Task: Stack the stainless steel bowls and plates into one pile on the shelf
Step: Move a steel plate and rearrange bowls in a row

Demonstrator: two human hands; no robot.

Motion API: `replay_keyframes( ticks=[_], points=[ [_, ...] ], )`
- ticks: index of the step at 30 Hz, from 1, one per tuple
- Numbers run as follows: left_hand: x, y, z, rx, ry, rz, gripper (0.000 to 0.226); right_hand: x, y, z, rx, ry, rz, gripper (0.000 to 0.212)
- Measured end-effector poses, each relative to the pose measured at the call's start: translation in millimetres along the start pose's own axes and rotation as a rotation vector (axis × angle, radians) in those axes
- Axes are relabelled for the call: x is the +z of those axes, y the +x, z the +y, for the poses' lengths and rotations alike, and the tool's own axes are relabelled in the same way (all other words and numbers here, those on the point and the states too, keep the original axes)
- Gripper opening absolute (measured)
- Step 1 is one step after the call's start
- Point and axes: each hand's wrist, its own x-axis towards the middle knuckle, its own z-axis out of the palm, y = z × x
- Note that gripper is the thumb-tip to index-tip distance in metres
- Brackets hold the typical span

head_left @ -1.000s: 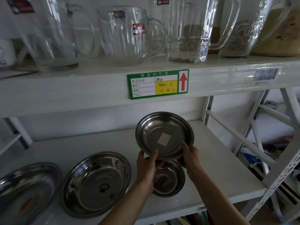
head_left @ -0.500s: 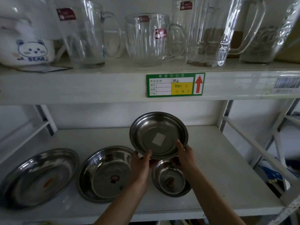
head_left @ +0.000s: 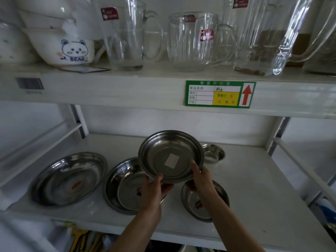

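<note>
The plate [head_left: 171,157] has shifted left; both hands, left hand [head_left: 154,190] and right hand [head_left: 201,179], grip its near rim, tilted. It may slip onto the bowl [head_left: 205,202] beneath.

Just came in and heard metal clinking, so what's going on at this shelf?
A person is sorting steel dishes on the lower shelf. Both hands, left hand and right hand, grip the near edge of a plate with a white sticker, held tilted above the shelf. Below lie a large oval plate, a round plate, a bowl under the right arm and a small bowl at the back. Nothing is stacked yet.
</note>
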Motion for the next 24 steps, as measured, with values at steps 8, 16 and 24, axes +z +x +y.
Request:
replay_keyframes(
  ticks=[8, 16, 24],
  points=[
    [-13.0, -7.4, 8.8, 0.020, -0.032, 0.044, 0.045, 12.2, -1.1, 5.3, 0.004, -0.069, -0.068, 0.052],
    [-23.3, -12.3, 11.8, 0.050, -0.040, 0.014, 0.047, -3.8, 2.7, 5.2, -0.049, -0.090, -0.043, 0.053],
    [-21.4, -11.4, 5.2, 0.041, -0.029, 0.044, 0.038, -44.9, 26.3, 26.3, -0.084, -0.211, 0.146, 0.042]
  ],
)
